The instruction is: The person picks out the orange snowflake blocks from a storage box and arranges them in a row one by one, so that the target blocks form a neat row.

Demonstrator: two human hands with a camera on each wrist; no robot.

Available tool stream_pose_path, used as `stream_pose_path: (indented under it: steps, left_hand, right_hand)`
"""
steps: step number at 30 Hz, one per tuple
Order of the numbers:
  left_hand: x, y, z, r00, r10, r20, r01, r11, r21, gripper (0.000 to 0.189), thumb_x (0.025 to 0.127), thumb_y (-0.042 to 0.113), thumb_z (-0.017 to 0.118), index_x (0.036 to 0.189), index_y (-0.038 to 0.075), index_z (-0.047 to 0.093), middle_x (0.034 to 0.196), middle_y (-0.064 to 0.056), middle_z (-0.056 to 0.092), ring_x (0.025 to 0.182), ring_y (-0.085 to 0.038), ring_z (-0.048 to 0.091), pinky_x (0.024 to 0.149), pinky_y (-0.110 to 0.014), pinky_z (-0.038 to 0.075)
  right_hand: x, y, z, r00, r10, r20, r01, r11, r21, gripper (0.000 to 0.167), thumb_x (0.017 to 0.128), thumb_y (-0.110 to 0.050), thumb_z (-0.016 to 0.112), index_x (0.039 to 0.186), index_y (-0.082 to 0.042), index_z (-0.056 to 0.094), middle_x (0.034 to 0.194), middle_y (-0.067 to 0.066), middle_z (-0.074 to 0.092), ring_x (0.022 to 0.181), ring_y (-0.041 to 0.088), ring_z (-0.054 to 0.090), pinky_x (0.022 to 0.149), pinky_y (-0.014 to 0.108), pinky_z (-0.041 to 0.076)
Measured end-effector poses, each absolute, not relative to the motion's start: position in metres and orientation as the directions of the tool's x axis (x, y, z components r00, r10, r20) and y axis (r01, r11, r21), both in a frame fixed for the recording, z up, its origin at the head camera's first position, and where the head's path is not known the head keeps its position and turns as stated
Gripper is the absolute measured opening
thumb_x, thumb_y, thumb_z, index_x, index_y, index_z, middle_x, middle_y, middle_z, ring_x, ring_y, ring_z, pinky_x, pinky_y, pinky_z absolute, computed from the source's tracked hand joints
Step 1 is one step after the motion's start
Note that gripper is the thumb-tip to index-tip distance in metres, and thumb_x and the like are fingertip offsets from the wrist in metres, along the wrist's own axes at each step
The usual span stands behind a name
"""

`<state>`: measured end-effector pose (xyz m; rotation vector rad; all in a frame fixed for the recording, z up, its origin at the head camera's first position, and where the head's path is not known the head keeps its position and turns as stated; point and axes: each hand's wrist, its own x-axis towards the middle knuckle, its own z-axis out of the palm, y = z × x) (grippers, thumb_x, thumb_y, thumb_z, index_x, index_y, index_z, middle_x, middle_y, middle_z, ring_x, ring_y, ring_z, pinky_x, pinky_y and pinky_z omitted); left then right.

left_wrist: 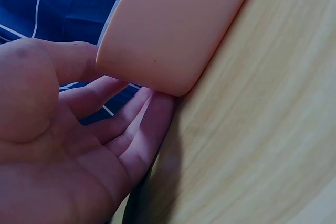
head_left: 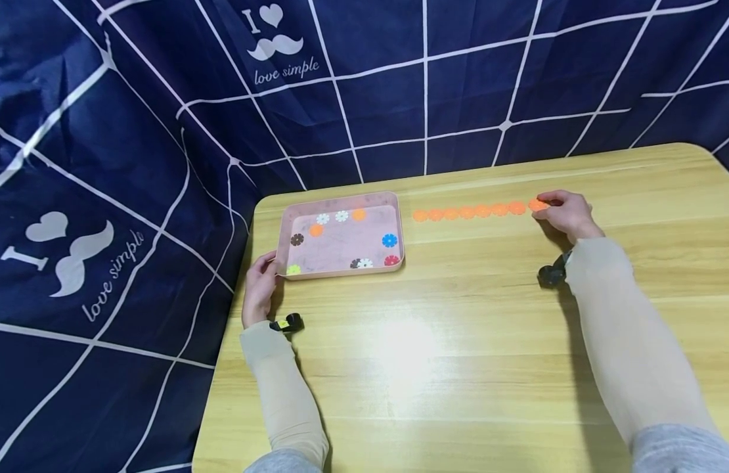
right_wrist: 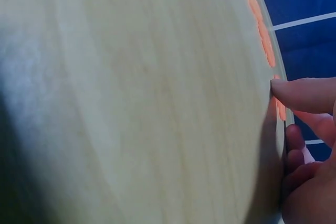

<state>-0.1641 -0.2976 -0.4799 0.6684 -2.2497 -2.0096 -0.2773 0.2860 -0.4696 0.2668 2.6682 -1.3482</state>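
Observation:
A pink tray [head_left: 341, 272] lies on the table with several flower-shaped plastic discs in it, in white, brown, blue, red, yellow-green and orange, such as a blue disc [head_left: 389, 240]. At its front left corner my left hand [head_left: 261, 286] holds the wall, thumb at the rim and fingers along the outside; the thumb's tip is hidden in the left wrist view. To the tray's right runs a row of orange discs [head_left: 467, 211], lying flat. My right hand [head_left: 568, 213] pinches an orange disc [head_left: 538, 205] at the right end of this row, slightly apart from its neighbour.
The wooden table [head_left: 459, 368] has a bright glare patch near its middle. Dark blue cloth [head_left: 388, 118] with white lines hangs behind the table and along its left side. A small black camera is worn on each wrist.

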Motion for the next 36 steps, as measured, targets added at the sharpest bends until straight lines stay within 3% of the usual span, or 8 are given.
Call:
stream_pose_path:
  steps: [4, 8, 15, 30, 36]
  left_hand:
    - [-0.1642, -0.2977, -0.4795, -0.907, -0.347, -0.238, -0.272, 0.052, 0.961, 0.040, 0.100, 0.009, 0.043, 0.139, 0.002, 0.047, 0.123, -0.012, 0.050, 0.098, -0.014, 0.050, 0.079, -0.020, 0.047]
    - [-0.1638, -0.2971, -0.4790, -0.913, -0.344, -0.218, -0.245, 0.038, 0.969, 0.039, 0.100, 0.008, 0.043, 0.138, -0.001, 0.047, 0.116, -0.009, 0.051, 0.096, -0.013, 0.050, 0.079, -0.017, 0.046]
    - [-0.1632, -0.2966, -0.4792, -0.911, -0.355, -0.211, -0.237, 0.032, 0.971, 0.039, 0.099, 0.006, 0.044, 0.137, -0.002, 0.048, 0.115, -0.009, 0.052, 0.096, -0.013, 0.050, 0.078, -0.017, 0.047]
    - [-0.1626, -0.2957, -0.4793, -0.907, -0.353, -0.230, -0.253, 0.019, 0.967, 0.039, 0.098, 0.005, 0.044, 0.137, 0.000, 0.048, 0.107, -0.004, 0.051, 0.092, -0.011, 0.051, 0.076, -0.016, 0.048]
    - [-0.1623, -0.2958, -0.4790, -0.906, -0.355, -0.230, -0.253, 0.019, 0.967, 0.039, 0.099, 0.006, 0.044, 0.137, 0.000, 0.049, 0.107, -0.004, 0.052, 0.090, -0.011, 0.052, 0.076, -0.016, 0.048]
  right_hand:
    - [-0.2768, 0.2860, -0.4679, -0.974, 0.101, -0.201, 0.220, 0.601, -0.768, 0.061, 0.088, -0.031, 0.067, 0.137, -0.002, 0.047, 0.114, 0.003, 0.045, 0.104, 0.020, 0.040, 0.081, 0.023, 0.038]
    - [-0.2761, 0.2874, -0.4660, -0.971, 0.101, -0.215, 0.232, 0.593, -0.771, 0.060, 0.089, -0.033, 0.066, 0.136, -0.002, 0.047, 0.112, 0.001, 0.045, 0.098, 0.014, 0.042, 0.079, 0.019, 0.038]
    - [-0.2744, 0.2873, -0.4649, -0.969, 0.106, -0.222, 0.241, 0.594, -0.767, 0.055, 0.090, -0.035, 0.062, 0.131, -0.001, 0.049, 0.103, -0.003, 0.046, 0.093, 0.015, 0.043, 0.078, 0.023, 0.039]
    - [-0.2733, 0.2882, -0.4682, -0.976, 0.107, -0.191, 0.215, 0.620, -0.754, 0.055, 0.089, -0.035, 0.065, 0.130, 0.000, 0.052, 0.099, -0.005, 0.048, 0.089, 0.013, 0.045, 0.070, 0.018, 0.040]
    - [-0.2734, 0.2877, -0.4679, -0.976, 0.102, -0.192, 0.214, 0.618, -0.757, 0.057, 0.088, -0.036, 0.066, 0.129, 0.000, 0.052, 0.101, -0.003, 0.050, 0.090, 0.014, 0.046, 0.072, 0.019, 0.040]
